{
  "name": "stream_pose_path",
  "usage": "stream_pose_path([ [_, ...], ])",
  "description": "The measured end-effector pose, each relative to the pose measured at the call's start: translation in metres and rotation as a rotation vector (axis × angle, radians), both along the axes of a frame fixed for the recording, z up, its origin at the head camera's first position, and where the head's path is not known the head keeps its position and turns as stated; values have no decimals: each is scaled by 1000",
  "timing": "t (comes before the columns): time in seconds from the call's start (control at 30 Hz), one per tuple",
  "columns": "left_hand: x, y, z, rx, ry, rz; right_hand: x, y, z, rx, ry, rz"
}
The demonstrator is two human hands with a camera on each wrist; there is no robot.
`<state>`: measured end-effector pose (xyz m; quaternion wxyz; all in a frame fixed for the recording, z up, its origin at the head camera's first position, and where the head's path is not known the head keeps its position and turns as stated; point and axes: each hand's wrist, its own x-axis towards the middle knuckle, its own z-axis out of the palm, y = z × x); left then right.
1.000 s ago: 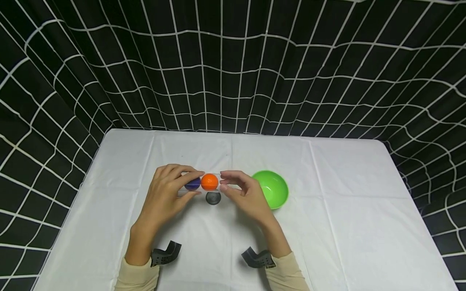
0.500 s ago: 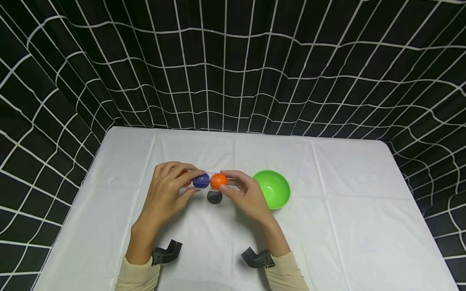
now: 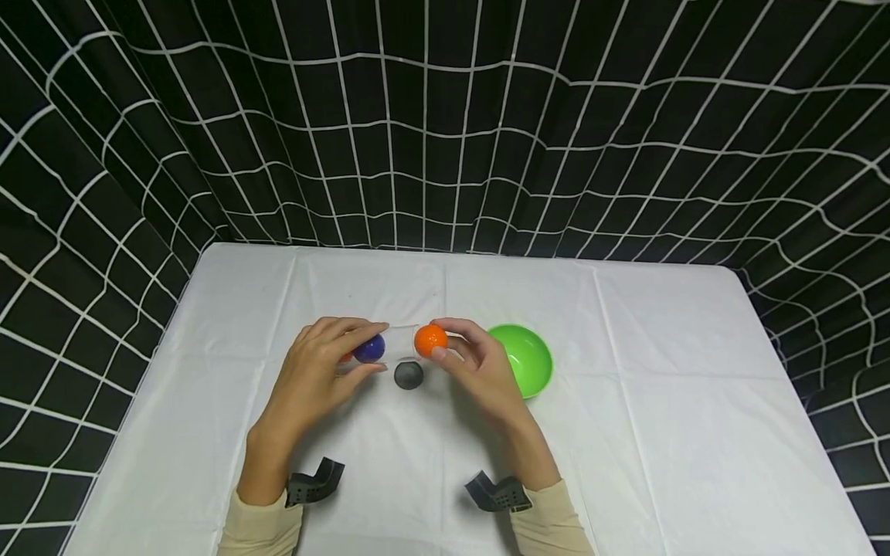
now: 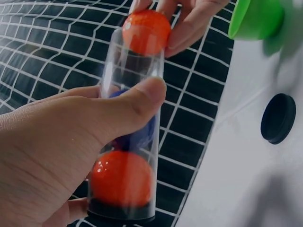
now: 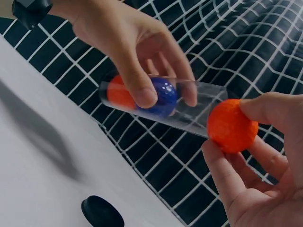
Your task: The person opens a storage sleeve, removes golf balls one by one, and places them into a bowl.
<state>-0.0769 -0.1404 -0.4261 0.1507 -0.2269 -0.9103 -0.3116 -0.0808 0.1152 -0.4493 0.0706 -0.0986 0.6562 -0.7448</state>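
My left hand [image 3: 316, 371] grips a clear plastic tube [image 5: 196, 106] with a black closed end. Inside it lie a red-orange ball [image 4: 122, 182] against that end and a blue ball [image 5: 163, 97] beside it, partly covered by the thumb. At the tube's open mouth, my right hand [image 3: 480, 367] pinches an orange ball [image 3: 431, 340] between thumb and fingers. In the left wrist view the ball overlaps the rim; whether part of it is still inside I cannot tell. A black round cap [image 3: 408, 375] lies on the table just below the tube.
A green bowl [image 3: 528, 359] stands on the white-covered table [image 3: 660, 401], right behind my right hand. Black curtains with a white grid [image 3: 445, 139] hang around the table's back and sides. Each wrist carries a black camera mount [image 3: 315, 483].
The orange ball went from inside the tube to its mouth, where my right fingers now pinch it, and moved right. The blue ball shifted right, then back left. The cap stayed put.
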Motion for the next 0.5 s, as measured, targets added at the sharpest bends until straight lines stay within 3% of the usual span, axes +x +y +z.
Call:
stream_pose_path([
  [0.3, 0, 2, -1, 69, -114, -63, 7, 22, 6, -6, -7, -69],
  [0.5, 1, 3, -2, 33, -81, -55, 6, 38, 7, 72, 26, -111],
])
